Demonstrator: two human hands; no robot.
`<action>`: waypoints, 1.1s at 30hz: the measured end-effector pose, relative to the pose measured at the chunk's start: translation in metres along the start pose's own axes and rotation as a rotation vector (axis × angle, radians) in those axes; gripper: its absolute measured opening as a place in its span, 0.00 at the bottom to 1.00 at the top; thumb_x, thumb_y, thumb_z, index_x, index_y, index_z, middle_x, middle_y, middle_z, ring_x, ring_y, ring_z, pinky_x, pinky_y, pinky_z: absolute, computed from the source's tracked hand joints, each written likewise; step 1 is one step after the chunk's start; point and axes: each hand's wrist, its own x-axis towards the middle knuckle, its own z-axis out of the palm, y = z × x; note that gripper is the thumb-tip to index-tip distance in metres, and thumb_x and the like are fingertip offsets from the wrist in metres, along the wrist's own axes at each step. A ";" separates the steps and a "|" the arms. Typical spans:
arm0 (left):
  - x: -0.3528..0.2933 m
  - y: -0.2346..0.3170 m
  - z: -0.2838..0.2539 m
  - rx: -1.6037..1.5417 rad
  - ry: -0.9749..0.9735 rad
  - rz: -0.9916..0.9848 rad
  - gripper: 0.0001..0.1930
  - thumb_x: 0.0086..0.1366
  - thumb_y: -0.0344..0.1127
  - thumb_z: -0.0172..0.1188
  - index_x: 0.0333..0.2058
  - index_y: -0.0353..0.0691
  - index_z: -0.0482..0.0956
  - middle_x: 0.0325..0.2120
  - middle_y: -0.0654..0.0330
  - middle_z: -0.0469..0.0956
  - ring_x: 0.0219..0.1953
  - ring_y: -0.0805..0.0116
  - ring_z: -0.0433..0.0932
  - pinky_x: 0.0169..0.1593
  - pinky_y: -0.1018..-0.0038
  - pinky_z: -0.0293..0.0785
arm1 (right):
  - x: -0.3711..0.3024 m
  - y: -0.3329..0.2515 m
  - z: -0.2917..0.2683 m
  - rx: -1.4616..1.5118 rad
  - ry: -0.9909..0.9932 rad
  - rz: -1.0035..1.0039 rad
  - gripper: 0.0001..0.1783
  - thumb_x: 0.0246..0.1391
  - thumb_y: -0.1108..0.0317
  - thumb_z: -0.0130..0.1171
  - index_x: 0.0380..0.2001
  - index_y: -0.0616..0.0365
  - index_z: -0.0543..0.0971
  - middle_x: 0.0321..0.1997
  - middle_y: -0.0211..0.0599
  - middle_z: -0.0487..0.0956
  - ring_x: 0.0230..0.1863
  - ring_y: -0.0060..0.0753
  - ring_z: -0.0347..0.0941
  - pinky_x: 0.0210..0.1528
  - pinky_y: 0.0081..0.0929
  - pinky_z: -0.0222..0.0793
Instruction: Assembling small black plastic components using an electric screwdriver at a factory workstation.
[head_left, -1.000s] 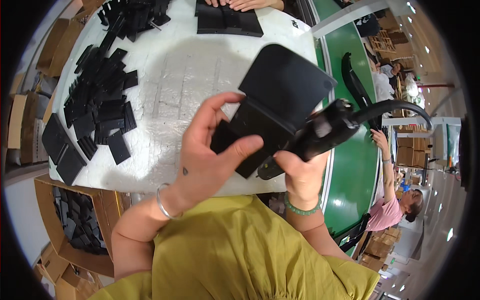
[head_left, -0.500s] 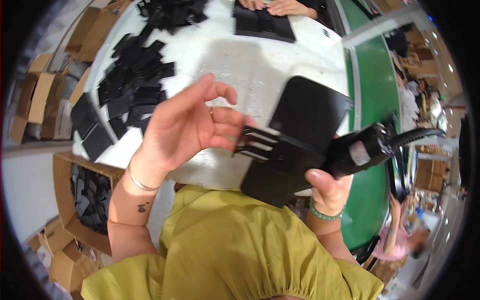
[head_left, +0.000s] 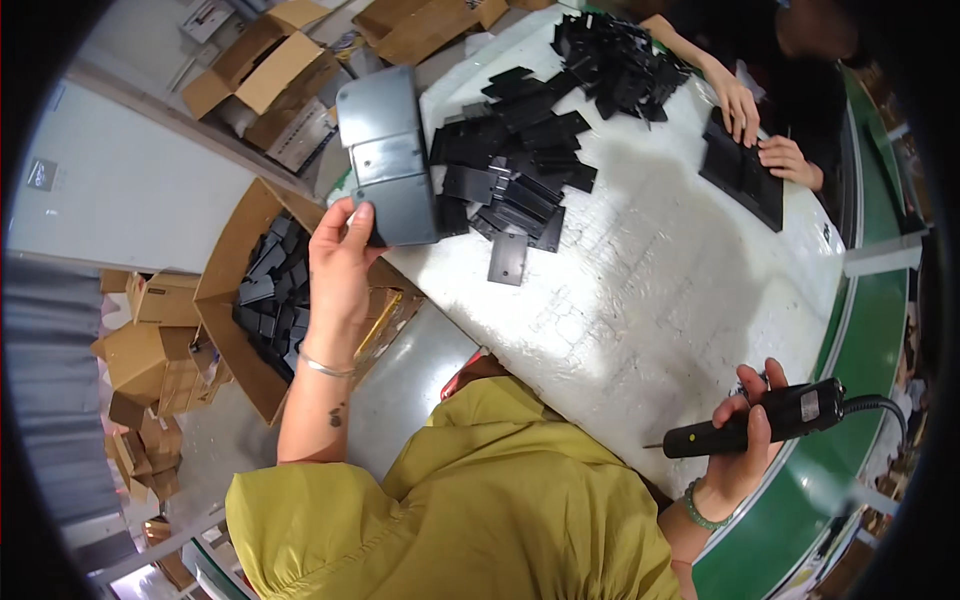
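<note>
At the left edge of the table, my left hand (head_left: 338, 250) pinches the lower end of a black plastic panel (head_left: 388, 155) with rounded corners, made of several flat sections. It is raised in front of a pile of small black plastic plates (head_left: 520, 170). Over the table's near right side, my right hand (head_left: 740, 470) grips a black corded electric screwdriver (head_left: 700, 438), its thin bit pointing left. The fingers wrap round the body of the tool, and its cord leaves on the right.
Across the white table (head_left: 600, 320), a co-worker's hands (head_left: 745, 110) rest on a black panel (head_left: 735, 185). Another pile of black parts (head_left: 620, 65) lies at the far edge. A cardboard box (head_left: 225, 325) of black plates stands at my left; a green surface (head_left: 870, 290) runs along the right.
My view has turned left. My left hand, empty before, now holds the panel away at the left. My right hand, earlier beside the panel, keeps the screwdriver, apart from it at the right.
</note>
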 end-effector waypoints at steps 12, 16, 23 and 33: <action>0.019 -0.022 -0.060 0.064 0.294 -0.125 0.08 0.61 0.38 0.58 0.37 0.42 0.77 0.30 0.70 0.77 0.28 0.81 0.74 0.26 0.84 0.69 | -0.007 0.003 0.003 0.058 0.041 0.006 0.33 0.45 0.67 0.55 0.55 0.68 0.60 0.47 0.53 0.71 0.21 0.23 0.66 0.26 0.16 0.63; 0.027 -0.020 -0.179 -0.231 0.536 0.034 0.09 0.62 0.38 0.57 0.39 0.43 0.77 0.33 0.65 0.77 0.33 0.75 0.75 0.29 0.79 0.72 | -0.003 0.002 -0.010 0.077 0.055 0.003 0.33 0.45 0.68 0.55 0.55 0.68 0.60 0.46 0.52 0.72 0.22 0.22 0.65 0.26 0.17 0.63; 0.049 -0.016 -0.172 -0.347 0.574 -0.310 0.18 0.64 0.42 0.53 0.51 0.44 0.69 0.44 0.58 0.74 0.42 0.64 0.74 0.43 0.72 0.76 | -0.001 -0.013 -0.001 0.096 0.141 0.044 0.30 0.41 0.72 0.56 0.51 0.67 0.63 0.39 0.49 0.75 0.22 0.23 0.66 0.27 0.17 0.64; 0.049 -0.029 0.248 0.607 -1.064 0.473 0.21 0.56 0.39 0.61 0.45 0.32 0.73 0.42 0.56 0.75 0.43 0.66 0.73 0.44 0.76 0.70 | -0.017 -0.028 -0.010 0.030 0.180 -0.015 0.27 0.42 0.72 0.55 0.48 0.67 0.63 0.17 0.33 0.67 0.17 0.24 0.63 0.22 0.21 0.59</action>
